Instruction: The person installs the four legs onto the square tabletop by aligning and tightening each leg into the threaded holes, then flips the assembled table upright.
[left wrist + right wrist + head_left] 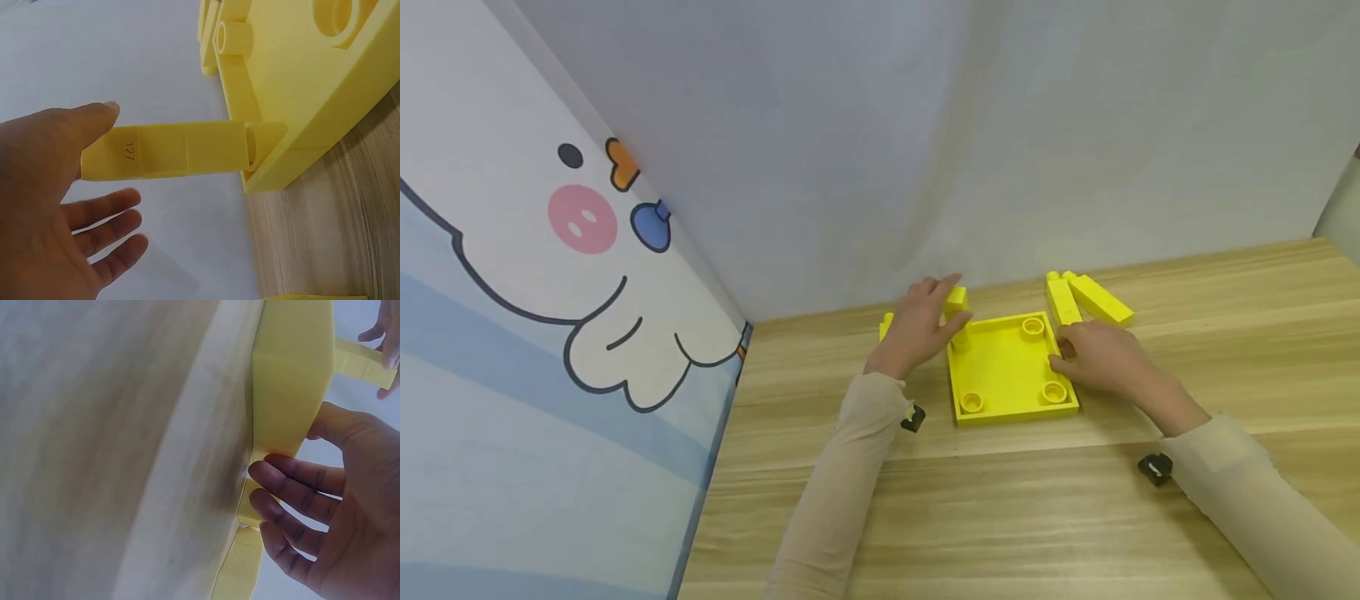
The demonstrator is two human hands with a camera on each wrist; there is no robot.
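Note:
A square yellow tray-like panel [1000,367] lies on the table, low rim up, with round sockets inside its corners. At its far left corner a yellow square leg [957,300] stands upright. My left hand [919,323] pinches the leg's top end between thumb and index finger; the other fingers are spread apart from it. In the left wrist view the leg [169,150], marked 127, meets the socket [265,144] with its lower end. My right hand [1101,358] holds the panel's right side, thumb over the rim and fingers against the outer wall.
Two loose yellow legs [1101,298] lie beyond the right hand, near the pale back wall [1075,150]. Part of another yellow piece [886,323] shows behind the left hand. A panel with a cartoon print [647,333] borders the wooden table [1000,508] on the left.

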